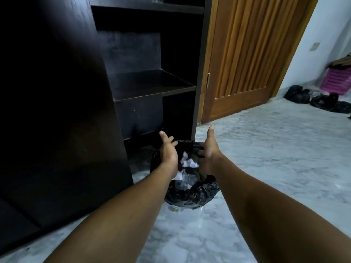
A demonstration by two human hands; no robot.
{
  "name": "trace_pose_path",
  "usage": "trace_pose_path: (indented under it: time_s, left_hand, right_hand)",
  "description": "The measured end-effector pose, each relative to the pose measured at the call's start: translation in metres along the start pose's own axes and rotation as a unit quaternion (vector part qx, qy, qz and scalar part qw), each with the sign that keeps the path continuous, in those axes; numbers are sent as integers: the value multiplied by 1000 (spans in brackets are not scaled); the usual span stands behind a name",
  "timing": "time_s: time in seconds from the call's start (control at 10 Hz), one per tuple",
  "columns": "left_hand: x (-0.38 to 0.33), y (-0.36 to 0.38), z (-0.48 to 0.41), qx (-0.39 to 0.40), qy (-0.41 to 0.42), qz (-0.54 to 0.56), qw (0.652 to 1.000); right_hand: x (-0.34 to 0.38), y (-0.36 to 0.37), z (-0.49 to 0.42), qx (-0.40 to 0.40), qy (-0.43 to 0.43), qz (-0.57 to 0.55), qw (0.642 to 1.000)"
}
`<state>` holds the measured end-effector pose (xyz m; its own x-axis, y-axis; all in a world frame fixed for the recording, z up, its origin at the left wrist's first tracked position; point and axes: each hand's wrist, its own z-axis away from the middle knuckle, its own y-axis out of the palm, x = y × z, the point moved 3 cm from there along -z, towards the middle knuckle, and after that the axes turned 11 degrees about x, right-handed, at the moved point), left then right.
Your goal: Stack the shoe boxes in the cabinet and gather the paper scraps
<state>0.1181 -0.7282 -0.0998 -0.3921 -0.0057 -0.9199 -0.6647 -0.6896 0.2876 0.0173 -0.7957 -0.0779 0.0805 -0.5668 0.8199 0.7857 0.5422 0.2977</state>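
Note:
A small bin lined with a black plastic bag point(191, 194) stands on the floor in front of the dark cabinet point(152, 84). White crumpled paper scraps point(187, 164) lie inside the bag. My left hand point(168, 151) and my right hand point(209, 150) hover over the bin, palms facing each other, fingers spread and straight, holding nothing. The cabinet's shelves show no shoe boxes in this view.
The cabinet's open dark door point(57, 111) fills the left side. A wooden slatted door point(247, 54) stands to the right. Black bags point(313, 99) and a pink crate point(336, 82) sit by the far wall. The floor is grey marble point(266, 158).

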Motion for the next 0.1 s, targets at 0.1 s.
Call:
trace_pose_path:
  time_s: [0.1]
  left_hand:
    - [-3,-2,1,22,-6,-2,1000]
  right_hand:
    - [4,2,6,-18,-10,20,1000]
